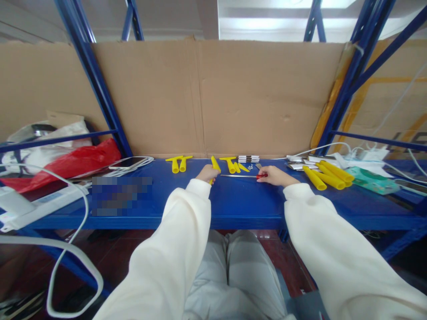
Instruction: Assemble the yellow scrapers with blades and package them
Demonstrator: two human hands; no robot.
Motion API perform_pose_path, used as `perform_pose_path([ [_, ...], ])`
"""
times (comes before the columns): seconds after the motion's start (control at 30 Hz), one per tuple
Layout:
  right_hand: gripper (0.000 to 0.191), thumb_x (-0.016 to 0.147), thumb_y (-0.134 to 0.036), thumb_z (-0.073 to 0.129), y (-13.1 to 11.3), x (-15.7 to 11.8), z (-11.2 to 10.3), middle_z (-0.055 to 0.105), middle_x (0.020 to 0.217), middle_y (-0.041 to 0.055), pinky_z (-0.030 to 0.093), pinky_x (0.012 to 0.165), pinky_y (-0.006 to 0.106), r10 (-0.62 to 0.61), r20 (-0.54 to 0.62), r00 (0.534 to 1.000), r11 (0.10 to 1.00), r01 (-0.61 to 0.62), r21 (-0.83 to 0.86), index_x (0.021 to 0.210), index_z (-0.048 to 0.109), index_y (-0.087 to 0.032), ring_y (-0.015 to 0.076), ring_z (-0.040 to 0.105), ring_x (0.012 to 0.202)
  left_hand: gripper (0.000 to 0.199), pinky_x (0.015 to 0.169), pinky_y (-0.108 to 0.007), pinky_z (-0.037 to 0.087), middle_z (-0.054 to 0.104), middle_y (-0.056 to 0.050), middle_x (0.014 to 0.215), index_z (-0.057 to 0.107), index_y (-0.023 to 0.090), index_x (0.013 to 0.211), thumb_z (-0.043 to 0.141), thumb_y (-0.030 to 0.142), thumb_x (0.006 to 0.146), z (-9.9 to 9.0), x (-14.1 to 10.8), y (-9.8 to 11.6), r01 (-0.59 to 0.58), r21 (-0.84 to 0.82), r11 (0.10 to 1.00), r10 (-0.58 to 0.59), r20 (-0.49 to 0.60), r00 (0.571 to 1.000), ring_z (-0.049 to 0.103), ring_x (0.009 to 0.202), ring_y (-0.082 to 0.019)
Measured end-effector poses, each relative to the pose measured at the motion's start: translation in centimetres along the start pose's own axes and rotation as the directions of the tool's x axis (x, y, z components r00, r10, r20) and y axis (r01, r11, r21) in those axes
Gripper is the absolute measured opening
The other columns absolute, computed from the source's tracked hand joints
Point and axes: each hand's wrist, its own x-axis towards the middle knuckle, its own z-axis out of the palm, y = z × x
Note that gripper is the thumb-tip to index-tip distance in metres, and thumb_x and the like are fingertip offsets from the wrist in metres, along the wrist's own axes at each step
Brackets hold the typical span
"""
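Note:
My left hand [204,173] is wrapped round a yellow plastic T-shaped part [215,164], which stands tilted above the blue shelf [248,198]. In my right hand [274,175] is a screwdriver [237,176], gripped by its red handle, its long metal shaft pointing left toward the yellow part. Whether the tip touches the part cannot be made out. Just beyond my hands lie another yellow T-shaped part [231,166], small yellow pieces [243,168] and tiny whitish bits [251,168]. Two more T-shaped parts [175,165] rest left of my left hand.
A stack of flat black-and-white pieces [248,158] sits at the back. Yellow tubes [328,181] and a green packet [373,181] lie on the right. Left are a phone-like device [131,163], a red bag [83,162] and a white power strip [43,209]. Cardboard [233,98] closes the back.

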Motion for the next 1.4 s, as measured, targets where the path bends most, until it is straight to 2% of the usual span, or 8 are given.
perform_pose_path([
  [0.17,0.007,0.076,-0.024,0.069,0.2,0.2,0.2,0.072,0.078,0.0037,0.049,0.069,0.027,0.009,0.039,0.999,0.999,-0.011,0.047,0.078,0.069,-0.018,0.0183,0.066,0.073,0.036,0.042,-0.019,0.034,0.061,-0.001,0.076,0.057,0.009,0.120,0.056,0.005,0.084,0.1,-0.4,0.6,-0.172,-0.030,0.985,0.170,-0.039,0.985,0.049,0.048,-0.008],
  [0.3,0.010,0.081,-0.020,0.064,0.2,0.2,0.2,0.075,0.084,0.0042,0.052,0.074,0.028,-0.002,0.059,0.998,0.999,-0.001,0.053,0.086,0.072,-0.019,0.0188,0.068,0.079,0.063,0.052,-0.017,0.044,0.067,-0.006,0.099,0.041,0.017,0.146,0.052,0.004,0.086,0.0,-0.6,1.0,-0.344,-0.095,0.934,0.347,0.018,0.938,0.060,0.062,-0.009],
  [0.4,0.016,0.085,-0.021,0.060,0.1,0.2,0.1,0.077,0.093,0.0062,0.053,0.082,0.030,0.001,0.047,0.999,1.000,-0.002,0.023,0.090,0.075,-0.020,0.0206,0.070,0.087,0.068,0.073,-0.023,0.052,0.067,-0.008,0.108,0.042,0.022,0.149,0.051,0.002,0.084,0.0,-0.3,0.7,-0.507,0.036,0.861,0.506,0.031,0.862,0.065,0.082,-0.013],
  [0.53,0.027,0.090,-0.022,0.052,-0.3,1.1,0.2,0.075,0.109,0.0092,0.051,0.094,0.037,-0.011,-0.075,0.997,0.997,0.017,0.071,0.105,0.075,-0.019,0.0240,0.069,0.102,0.061,0.099,-0.031,0.047,0.063,-0.009,0.116,0.056,0.025,0.140,0.052,0.003,0.083,0.4,0.4,-0.2,-0.649,0.355,0.673,0.679,0.052,0.732,0.060,0.110,-0.020],
  [0.67,0.034,0.089,-0.019,0.050,-0.5,3.1,0.7,0.075,0.111,0.0089,0.051,0.095,0.037,0.038,-0.086,0.996,0.997,-0.033,0.065,0.111,0.075,-0.018,0.0243,0.069,0.105,0.061,0.098,-0.031,0.047,0.059,-0.008,0.114,0.056,0.028,0.140,0.052,0.005,0.084,1.3,0.3,-0.6,-0.636,0.520,0.570,0.658,0.175,0.733,0.061,0.106,-0.020],
  [0.8,0.032,0.081,-0.011,0.055,-0.7,5.1,1.3,0.077,0.105,0.0091,0.052,0.091,0.031,0.135,-0.001,0.991,0.990,-0.135,-0.048,0.098,0.080,-0.020,0.0256,0.070,0.102,0.061,0.098,-0.032,0.048,0.057,-0.010,0.117,0.055,0.028,0.141,0.048,0.004,0.085,2.1,-0.4,-0.4,-0.611,0.604,0.513,0.615,0.238,0.752,0.063,0.107,-0.023],
  [1.23,0.021,0.076,-0.015,0.064,0.0,7.0,2.2,0.078,0.088,0.0080,0.054,0.082,0.028,0.130,-0.019,0.991,0.976,-0.131,-0.175,0.082,0.082,-0.024,0.0262,0.072,0.094,0.062,0.098,-0.034,0.049,0.057,-0.012,0.121,0.057,0.028,0.140,0.050,0.004,0.083,2.6,-0.5,-0.7,-0.571,0.632,0.523,0.593,0.212,0.777,0.063,0.109,-0.025],
  [1.4,0.016,0.077,-0.018,0.065,-0.4,7.6,2.5,0.077,0.086,0.0115,0.054,0.076,0.029,0.226,-0.046,0.973,0.951,-0.230,-0.207,0.083,0.080,-0.019,0.0265,0.072,0.089,0.061,0.097,-0.035,0.048,0.056,-0.013,0.123,0.058,0.026,0.139,0.048,0.004,0.083,2.6,-0.5,-0.7,-0.566,0.657,0.498,0.588,0.224,0.778,0.063,0.109,-0.027],
])
